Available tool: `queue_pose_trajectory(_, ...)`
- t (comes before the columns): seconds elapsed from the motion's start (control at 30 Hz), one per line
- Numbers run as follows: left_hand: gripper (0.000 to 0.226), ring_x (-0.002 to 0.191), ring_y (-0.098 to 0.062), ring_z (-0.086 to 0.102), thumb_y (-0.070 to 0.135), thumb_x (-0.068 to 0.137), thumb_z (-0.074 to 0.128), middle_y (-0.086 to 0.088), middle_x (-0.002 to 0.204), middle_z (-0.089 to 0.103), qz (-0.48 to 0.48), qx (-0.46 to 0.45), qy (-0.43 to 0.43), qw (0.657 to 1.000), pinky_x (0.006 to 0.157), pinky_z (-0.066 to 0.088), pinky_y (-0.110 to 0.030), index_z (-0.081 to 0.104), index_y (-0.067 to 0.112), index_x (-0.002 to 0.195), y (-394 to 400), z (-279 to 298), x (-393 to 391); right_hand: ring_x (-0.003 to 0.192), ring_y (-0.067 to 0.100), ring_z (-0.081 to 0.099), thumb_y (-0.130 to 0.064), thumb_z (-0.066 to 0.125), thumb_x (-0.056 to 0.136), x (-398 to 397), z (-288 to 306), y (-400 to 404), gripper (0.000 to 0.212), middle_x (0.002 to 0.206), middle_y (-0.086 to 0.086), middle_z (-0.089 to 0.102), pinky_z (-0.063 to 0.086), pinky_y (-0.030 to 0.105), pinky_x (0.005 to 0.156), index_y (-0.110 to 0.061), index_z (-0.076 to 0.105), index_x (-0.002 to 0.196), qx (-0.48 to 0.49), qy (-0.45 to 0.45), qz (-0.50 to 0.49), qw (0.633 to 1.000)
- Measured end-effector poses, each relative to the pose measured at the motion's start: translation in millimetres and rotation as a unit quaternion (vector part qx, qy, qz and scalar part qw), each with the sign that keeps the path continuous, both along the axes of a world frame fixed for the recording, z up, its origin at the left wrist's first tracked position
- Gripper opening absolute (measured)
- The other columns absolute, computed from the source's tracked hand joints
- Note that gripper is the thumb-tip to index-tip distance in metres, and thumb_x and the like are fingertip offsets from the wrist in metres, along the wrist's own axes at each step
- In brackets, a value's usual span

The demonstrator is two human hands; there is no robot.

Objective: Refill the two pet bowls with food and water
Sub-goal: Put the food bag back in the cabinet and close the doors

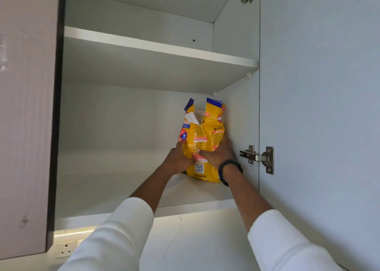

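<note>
A yellow pet food bag (202,135) with a torn-open top stands upright on the lower shelf (115,196) of an open wall cabinet, close to the cabinet's right wall. My left hand (178,159) grips the bag's left side and my right hand (218,154), with a dark bead bracelet on the wrist, grips its right side. Both arms reach up in white sleeves. No pet bowls are in view.
The upper shelf (160,48) holds nothing visible. The open cabinet door (320,126) hangs at the right on a metal hinge (258,157). A closed cabinet door (26,116) is at the left. A wall socket (66,248) sits below the cabinet.
</note>
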State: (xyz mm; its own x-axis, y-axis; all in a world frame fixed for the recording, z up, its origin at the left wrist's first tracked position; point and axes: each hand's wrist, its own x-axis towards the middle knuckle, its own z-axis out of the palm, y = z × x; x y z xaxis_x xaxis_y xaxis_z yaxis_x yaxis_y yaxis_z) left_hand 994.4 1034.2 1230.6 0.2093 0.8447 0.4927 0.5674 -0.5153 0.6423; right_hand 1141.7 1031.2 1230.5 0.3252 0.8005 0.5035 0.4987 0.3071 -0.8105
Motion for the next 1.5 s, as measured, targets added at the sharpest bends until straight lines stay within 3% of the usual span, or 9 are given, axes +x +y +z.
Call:
queue_pose_trajectory(0.13, 0.07, 0.135, -0.033, 0.046, 0.017, 0.094, 0.066, -0.011, 0.153, 0.042, 0.0, -0.028, 0.014, 1.0, 0.104, 0.046, -0.043, 0.029, 0.02, 0.153, -9.9, -9.1, -4.8, 0.116, 0.029, 0.061, -0.05, 0.079, 0.076, 0.2, -16.4, -10.4, 0.082, 0.134, 0.004, 0.06, 0.053, 0.041, 0.094, -0.021, 0.04, 0.142, -0.056, -0.041, -0.026, 0.997)
queue_pose_trajectory(0.27, 0.074, 0.139, -0.033, 0.042, 0.015, 0.096, 0.062, -0.013, 0.158, 0.035, -0.005, -0.043, 0.015, 0.999, 0.11, 0.042, -0.047, 0.022, 0.021, 0.157, -11.0, -10.2, -6.9, 0.116, 0.035, 0.06, -0.054, 0.066, 0.087, -7.5, -12.3, -15.9, 0.072, 0.131, 0.012, 0.058, 0.052, 0.041, 0.087, -0.01, 0.038, 0.136, -0.053, -0.117, -0.158, 0.979)
queue_pose_trajectory(0.4, 0.07, 0.138, -0.033, 0.043, 0.013, 0.097, 0.059, -0.014, 0.157, 0.036, -0.011, -0.051, 0.021, 0.998, 0.11, 0.041, -0.043, 0.023, 0.02, 0.157, -10.0, -12.1, -3.8, 0.116, 0.036, 0.06, -0.052, 0.065, 0.089, -11.6, -5.6, -17.3, 0.068, 0.131, 0.016, 0.058, 0.051, 0.041, 0.085, -0.007, 0.037, 0.132, -0.067, -0.059, -0.143, 0.986)
queue_pose_trajectory(0.5, 0.067, 0.134, -0.031, 0.047, 0.01, 0.095, 0.059, -0.013, 0.153, 0.042, -0.024, -0.064, 0.023, 0.997, 0.103, 0.042, -0.035, 0.029, 0.018, 0.154, -10.6, -17.8, 2.3, 0.111, 0.036, 0.063, -0.055, 0.066, 0.087, -1.7, -5.1, -18.6, 0.073, 0.13, 0.017, 0.058, 0.055, 0.044, 0.091, -0.008, 0.035, 0.133, -0.113, 0.002, -0.084, 0.99)
queue_pose_trajectory(0.7, 0.058, 0.126, -0.031, 0.053, 0.016, 0.097, 0.058, -0.014, 0.146, 0.049, 0.01, -0.052, -0.019, 0.998, 0.09, 0.047, -0.032, 0.035, 0.021, 0.15, -5.8, -19.1, 1.8, 0.116, 0.03, 0.061, -0.068, 0.069, 0.076, 4.6, -14.5, -22.0, 0.093, 0.137, 0.009, 0.056, 0.053, 0.044, 0.094, -0.014, 0.036, 0.145, -0.091, -0.037, -0.013, 0.995)
queue_pose_trajectory(0.8, 0.056, 0.126, -0.031, 0.052, 0.016, 0.097, 0.059, -0.013, 0.146, 0.048, 0.031, -0.048, -0.034, 0.998, 0.092, 0.047, -0.034, 0.036, 0.018, 0.148, -6.4, -19.6, -5.0, 0.119, 0.028, 0.06, -0.068, 0.07, 0.075, 2.9, -20.6, -25.1, 0.096, 0.139, 0.005, 0.055, 0.052, 0.043, 0.095, -0.018, 0.031, 0.147, -0.077, -0.053, 0.009, 0.996)
queue_pose_trajectory(1.0, 0.06, 0.133, -0.031, 0.047, 0.018, 0.097, 0.061, -0.012, 0.151, 0.043, 0.028, -0.056, -0.035, 0.997, 0.1, 0.045, -0.038, 0.033, 0.017, 0.15, -14.7, -21.2, -9.8, 0.125, 0.027, 0.056, -0.05, 0.084, 0.071, -1.9, -20.7, -28.4, 0.102, 0.143, 0.003, 0.052, 0.049, 0.039, 0.096, -0.02, 0.024, 0.148, -0.079, -0.07, 0.04, 0.994)
queue_pose_trajectory(1.23, 0.064, 0.132, -0.032, 0.048, 0.025, 0.095, 0.065, -0.014, 0.15, 0.042, 0.029, -0.037, -0.052, 0.998, 0.105, 0.047, -0.044, 0.033, 0.021, 0.149, -23.3, -14.4, -10.6, 0.133, 0.032, 0.048, -0.064, 0.082, 0.064, 0.1, -18.8, -36.5, 0.131, 0.151, 0.012, 0.04, 0.046, 0.047, 0.104, -0.02, 0.0, 0.157, -0.107, -0.078, 0.007, 0.991)
queue_pose_trajectory(1.5, 0.066, 0.135, -0.033, 0.045, 0.036, 0.097, 0.062, -0.013, 0.153, 0.037, 0.024, -0.03, -0.062, 0.997, 0.108, 0.045, -0.049, 0.028, 0.025, 0.153, -48.9, -11.0, -13.8, 0.136, 0.034, 0.042, -0.07, 0.072, 0.07, -2.8, -16.9, -61.4, 0.121, 0.154, 0.014, 0.028, 0.044, 0.048, 0.102, -0.026, 0.0, 0.157, -0.069, -0.101, -0.01, 0.992)
